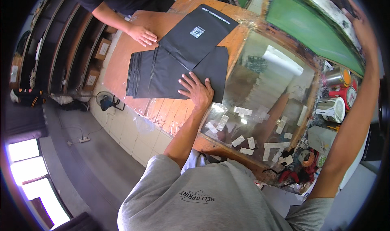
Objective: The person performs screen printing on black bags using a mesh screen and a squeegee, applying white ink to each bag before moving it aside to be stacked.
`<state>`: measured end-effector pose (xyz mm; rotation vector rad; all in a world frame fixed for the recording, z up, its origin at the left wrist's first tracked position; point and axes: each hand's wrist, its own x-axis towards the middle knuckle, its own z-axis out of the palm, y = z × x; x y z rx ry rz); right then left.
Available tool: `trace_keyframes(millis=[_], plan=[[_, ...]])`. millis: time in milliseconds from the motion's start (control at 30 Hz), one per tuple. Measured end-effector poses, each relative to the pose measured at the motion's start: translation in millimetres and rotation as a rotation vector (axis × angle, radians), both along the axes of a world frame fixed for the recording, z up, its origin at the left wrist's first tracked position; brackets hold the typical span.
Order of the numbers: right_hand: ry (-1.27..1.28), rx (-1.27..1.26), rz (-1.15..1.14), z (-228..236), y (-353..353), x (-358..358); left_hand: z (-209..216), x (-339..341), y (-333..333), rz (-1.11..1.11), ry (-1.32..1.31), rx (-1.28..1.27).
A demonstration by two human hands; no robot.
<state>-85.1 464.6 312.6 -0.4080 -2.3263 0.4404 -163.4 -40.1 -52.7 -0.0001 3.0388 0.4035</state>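
Here, the left hand (198, 91) lies palm down with its fingers spread apart, pressing on a pile of flat black bags (162, 78) and clamped on nothing. Its fingertips come right up to the near corner of a printed black bag (198, 38), which lies slantwise over the pile. The right hand (358, 22) is raised near the rim of the view, by a dark edge; whether its fingers are closed on it, I cannot tell.

The white square code and the lettering on the top bag look complete, so I judge that this face is done. The parts of the pile in view are plain black, so they seem to be left without print; the covered parts cannot be judged.

The bags lie between the left edge of the wooden desk (118, 64) and a glass panel (231, 91) on its right side, where short white strips (242, 110) are scattered. A co-worker's hand (143, 35) rests on the desk just beside the pile, toward the far edge.

Beyond the right edge are paint cans (336, 77), with a framed green screen (313, 32) past the far right corner. Beyond the left edge, a fan (105, 101) stands on the floor near tall shelves (61, 40).
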Motion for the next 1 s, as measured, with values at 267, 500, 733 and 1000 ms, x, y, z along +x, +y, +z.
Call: trace_keyframes(millis=[267, 500, 733, 1000], plan=[[-0.087, -0.053, -0.027, 32, -135, 14, 19, 55, 27, -0.596, 0.052, 0.370], [-0.324, -0.391, -0.159, 60, -163, 16, 7, 12, 15, -0.307, -0.140, 0.881], [-0.254, -0.313, -0.097, 56, -150, 28, 61, 38, 60, -0.648, -0.178, 0.395], [-0.283, -0.245, -0.055, 50, -141, 31, 3, 84, 144, -1.108, 0.153, 0.125]])
